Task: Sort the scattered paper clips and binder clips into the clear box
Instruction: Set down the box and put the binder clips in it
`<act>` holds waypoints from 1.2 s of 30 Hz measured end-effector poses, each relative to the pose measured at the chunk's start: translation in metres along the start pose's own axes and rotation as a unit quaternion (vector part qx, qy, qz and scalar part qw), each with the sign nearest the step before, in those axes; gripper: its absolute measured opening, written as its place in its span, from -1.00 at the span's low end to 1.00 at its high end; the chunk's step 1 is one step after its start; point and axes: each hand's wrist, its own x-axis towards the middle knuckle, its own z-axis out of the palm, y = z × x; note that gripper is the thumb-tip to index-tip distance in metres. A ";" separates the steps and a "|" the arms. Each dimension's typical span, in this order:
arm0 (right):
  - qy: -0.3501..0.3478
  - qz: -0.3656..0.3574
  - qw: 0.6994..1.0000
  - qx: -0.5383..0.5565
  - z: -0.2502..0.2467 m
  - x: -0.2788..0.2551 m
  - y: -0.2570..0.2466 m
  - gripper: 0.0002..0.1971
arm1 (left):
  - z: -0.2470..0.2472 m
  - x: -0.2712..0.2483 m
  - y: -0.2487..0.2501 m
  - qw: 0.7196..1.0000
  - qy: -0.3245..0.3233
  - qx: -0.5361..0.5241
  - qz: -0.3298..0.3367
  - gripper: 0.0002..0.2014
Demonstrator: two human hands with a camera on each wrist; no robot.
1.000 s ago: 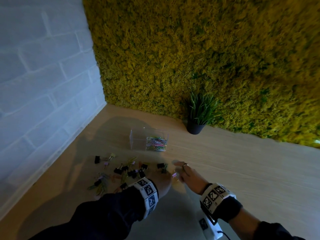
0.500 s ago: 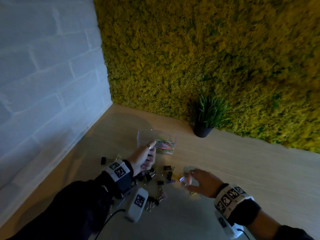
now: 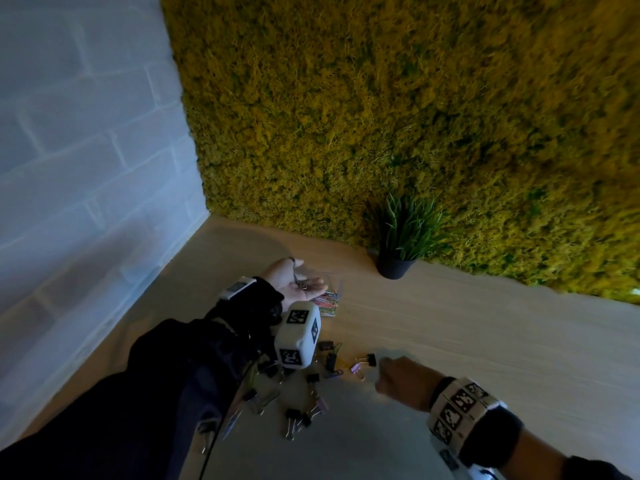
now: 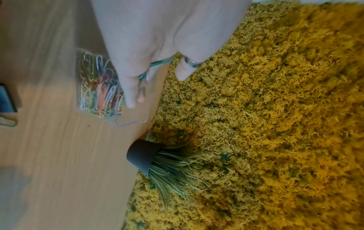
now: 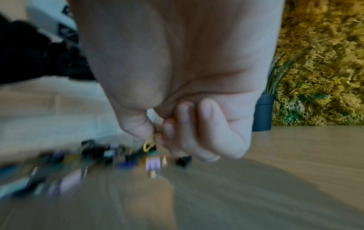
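Head view: the left hand [image 3: 294, 284] hovers palm up over the clear box [image 3: 329, 301], fingers loosely spread, and a pile of binder clips [image 3: 304, 400] lies on the table [image 3: 485, 341] near the right hand [image 3: 401, 381], whose fingers it hides. The left wrist view alone shows a green paper clip [image 4: 157, 65] between those fingers, above colored clips in the box. The right wrist view shows fingers curled, pinching a yellow paper clip [image 5: 148, 144].

paper clips [image 3: 327, 301] in clear box [image 3: 337, 289], plant [image 3: 398, 251] behind
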 end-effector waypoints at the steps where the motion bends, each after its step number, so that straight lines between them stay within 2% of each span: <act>1: 0.020 -0.006 1.000 0.017 -0.010 0.003 -0.005 -0.84 | -0.002 0.002 0.002 1.000 -0.010 -0.013 -0.010 -0.49; 3: 0.062 -0.017 0.996 0.055 -0.035 0.015 -0.019 -0.88 | -0.005 0.002 0.004 0.999 -0.015 -0.034 -0.033 -0.34; 6: 0.141 -0.043 0.987 0.069 -0.076 0.045 -0.043 -0.88 | -0.003 0.001 0.008 0.999 0.015 -0.008 -0.047 -0.24; 8: 0.183 -0.055 0.980 0.046 -0.095 0.066 -0.059 -0.80 | -0.007 0.001 0.011 0.998 0.044 -0.006 -0.035 -0.32; 10: 0.210 -0.047 0.977 0.005 -0.103 0.084 -0.069 -0.76 | -0.013 -0.002 0.014 0.999 0.009 0.053 -0.009 -0.52; 11: 0.215 -0.043 0.976 -0.007 -0.104 0.090 -0.072 -0.75 | -0.016 -0.007 0.015 0.999 -0.020 0.046 -0.015 -0.60; 13: 0.207 -0.042 0.977 -0.006 -0.100 0.096 -0.076 -0.74 | -0.023 -0.021 0.015 0.997 -0.047 0.066 0.002 -0.66; 15: 0.218 -0.044 0.975 0.017 -0.092 0.090 -0.073 -0.73 | -0.032 -0.035 0.017 0.992 -0.021 0.115 0.058 -0.69; 17: 0.275 -0.033 0.959 0.057 -0.081 0.078 -0.059 -0.75 | -0.051 -0.050 0.020 0.980 0.019 0.169 0.103 -0.73; 19: 0.341 -0.017 0.937 0.075 -0.070 0.067 -0.036 -0.75 | -0.080 -0.067 0.022 0.950 0.050 0.283 0.123 -0.78; 20: 0.339 -0.001 0.937 0.079 -0.062 0.063 -0.023 -0.75 | -0.095 -0.075 0.022 0.923 0.073 0.357 0.125 -0.80; 21: 0.294 0.025 0.953 0.076 -0.053 0.058 -0.012 -0.72 | -0.110 -0.082 0.020 0.891 0.096 0.427 0.125 -0.82; 22: 0.220 0.059 0.972 0.059 -0.045 0.054 -0.004 -0.66 | -0.121 -0.087 0.017 0.859 0.110 0.485 0.120 -0.85; 24: 0.079 0.119 0.989 0.029 -0.023 0.051 0.011 -0.44 | -0.137 -0.094 0.009 0.792 0.131 0.586 0.113 -0.91; 25: 0.058 0.122 0.990 0.031 -0.014 0.050 0.012 -0.29 | -0.143 -0.094 0.004 0.751 0.142 0.634 0.117 -0.95; 26: 0.067 0.114 0.989 0.061 -0.004 0.050 0.014 -0.20 | -0.148 -0.094 0.000 0.703 0.156 0.683 0.124 -0.94; 27: 0.082 0.110 0.985 0.101 0.002 0.051 0.014 -0.26 | -0.151 -0.095 -0.004 0.659 0.162 0.724 0.122 -0.85; 28: 0.089 0.095 0.984 0.125 0.005 0.051 0.012 -0.42 | -0.153 -0.095 -0.007 0.634 0.161 0.747 0.116 -0.77; 29: 0.092 0.074 0.983 0.140 0.008 0.050 0.008 -0.55 | -0.156 -0.095 -0.010 0.632 0.154 0.752 0.109 -0.72; 31: 0.087 0.045 0.988 0.117 0.012 0.046 0.003 -0.66 | -0.163 -0.093 -0.014 0.651 0.138 0.739 0.110 -0.66; 32: 0.097 0.032 0.992 0.077 0.011 0.043 -0.001 -0.67 | -0.165 -0.093 -0.015 0.655 0.140 0.733 0.118 -0.64; 34: 0.161 0.018 0.987 0.008 0.005 0.042 -0.016 -0.66 | -0.171 -0.093 -0.014 0.653 0.167 0.723 0.153 -0.61; 36: 0.190 -0.058 0.980 -0.019 -0.002 0.051 -0.047 -0.63 | -0.175 -0.094 -0.012 0.643 0.196 0.717 0.184 -0.66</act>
